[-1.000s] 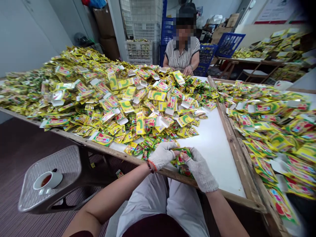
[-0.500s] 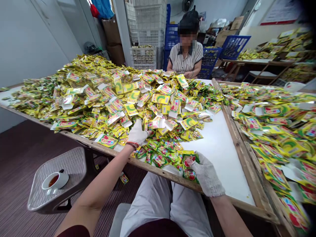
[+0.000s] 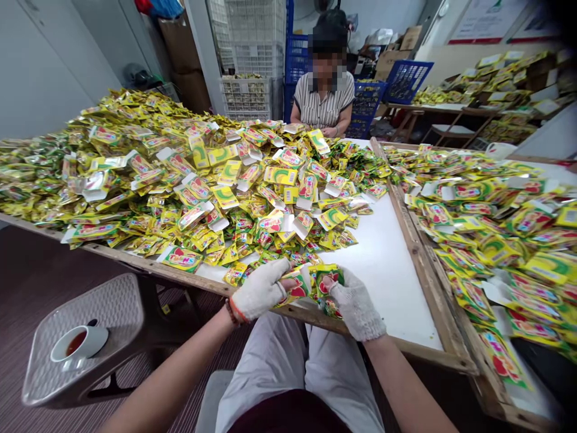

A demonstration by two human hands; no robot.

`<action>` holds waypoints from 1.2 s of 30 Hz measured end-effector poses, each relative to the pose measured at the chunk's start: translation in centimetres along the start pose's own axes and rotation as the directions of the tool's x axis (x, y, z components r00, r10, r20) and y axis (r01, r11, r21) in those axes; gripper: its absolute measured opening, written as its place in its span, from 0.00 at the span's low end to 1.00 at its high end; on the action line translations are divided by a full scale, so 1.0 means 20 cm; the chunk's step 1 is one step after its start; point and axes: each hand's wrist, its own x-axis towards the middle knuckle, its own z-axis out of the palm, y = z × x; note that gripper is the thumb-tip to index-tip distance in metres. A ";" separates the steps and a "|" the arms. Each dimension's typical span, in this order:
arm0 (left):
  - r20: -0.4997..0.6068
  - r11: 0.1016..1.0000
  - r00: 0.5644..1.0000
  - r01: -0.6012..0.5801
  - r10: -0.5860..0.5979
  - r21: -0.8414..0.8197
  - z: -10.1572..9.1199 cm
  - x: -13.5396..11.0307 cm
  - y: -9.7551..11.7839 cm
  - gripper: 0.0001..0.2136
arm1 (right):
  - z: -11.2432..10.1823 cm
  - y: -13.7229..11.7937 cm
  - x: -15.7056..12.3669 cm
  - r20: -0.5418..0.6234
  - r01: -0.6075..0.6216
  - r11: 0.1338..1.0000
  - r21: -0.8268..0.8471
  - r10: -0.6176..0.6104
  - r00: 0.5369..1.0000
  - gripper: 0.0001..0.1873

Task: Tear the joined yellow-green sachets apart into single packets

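Note:
My left hand [image 3: 260,290], in a white knit glove with bare fingertips, grips a small printed carton [image 3: 298,285] near the table's front edge. Its white flap end faces right. Close against that end, my right hand [image 3: 358,305], gloved the same way, pinches green and yellow candy packets [image 3: 325,278] between thumb and fingers. Whether the packets reach inside the carton I cannot tell. Behind both hands rises a large heap of yellow cartons [image 3: 229,172] and small packets; several cartons show open white flaps.
A wooden rail [image 3: 419,264] divides the white table [image 3: 383,240] from more cartons [image 3: 532,264] on the right. Across the heap sits a person in a striped shirt [image 3: 324,99]. A cup of dark drink [image 3: 80,344] rests on a grey stool [image 3: 130,300] at lower left.
My left hand has come from the heap toward me and right, now holding a carton beside the right hand's packets. The right hand still holds packets. The view has shifted slightly.

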 end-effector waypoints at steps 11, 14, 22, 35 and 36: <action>-0.096 0.887 0.995 0.070 -0.029 0.456 0.13 -0.07 0.10 0.25 | 0.05 -0.02 -0.05 -0.228 -0.008 0.979 0.202 0.054 0.972 0.20; -0.101 0.929 0.995 0.029 0.009 0.369 0.14 -0.06 0.10 0.24 | 0.03 0.01 -0.04 -0.244 0.049 0.995 -0.088 -0.069 0.967 0.22; -0.131 0.967 0.991 -0.005 0.040 0.255 0.16 -0.04 0.09 0.21 | -0.07 0.02 -0.02 -0.094 0.113 0.898 -0.426 -0.168 0.981 0.22; -0.070 0.972 0.991 -0.099 0.116 0.215 0.19 -0.01 0.07 0.20 | -0.02 0.03 -0.02 0.074 0.324 0.573 -0.753 -0.416 0.906 0.19; -0.063 0.972 0.991 -0.102 0.118 0.212 0.18 -0.01 0.06 0.21 | -0.04 0.03 -0.03 0.105 0.341 0.597 -0.726 -0.394 0.913 0.20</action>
